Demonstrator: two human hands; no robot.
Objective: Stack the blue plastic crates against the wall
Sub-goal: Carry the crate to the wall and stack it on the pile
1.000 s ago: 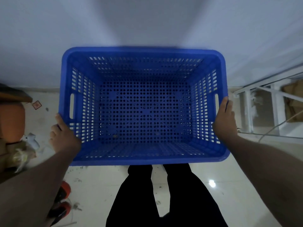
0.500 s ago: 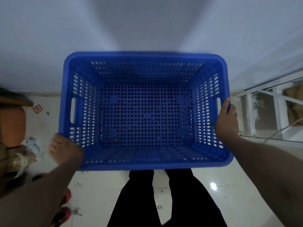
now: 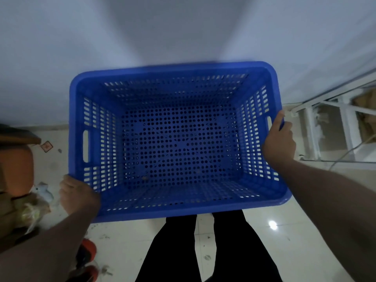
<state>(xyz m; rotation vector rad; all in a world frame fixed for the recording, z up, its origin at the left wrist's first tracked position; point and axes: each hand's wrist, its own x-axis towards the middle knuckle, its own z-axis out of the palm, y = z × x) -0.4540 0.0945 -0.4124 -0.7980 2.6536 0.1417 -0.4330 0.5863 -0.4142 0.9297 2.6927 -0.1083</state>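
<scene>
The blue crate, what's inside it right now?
Nothing sizeable: the blue crate shows only its bare perforated floor, perhaps a few specks. What lies beneath it cannot be seen through the holes.

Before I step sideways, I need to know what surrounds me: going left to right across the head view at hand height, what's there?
Orange container → left hand → blue plastic crate → right hand → white metal frame.
</scene>
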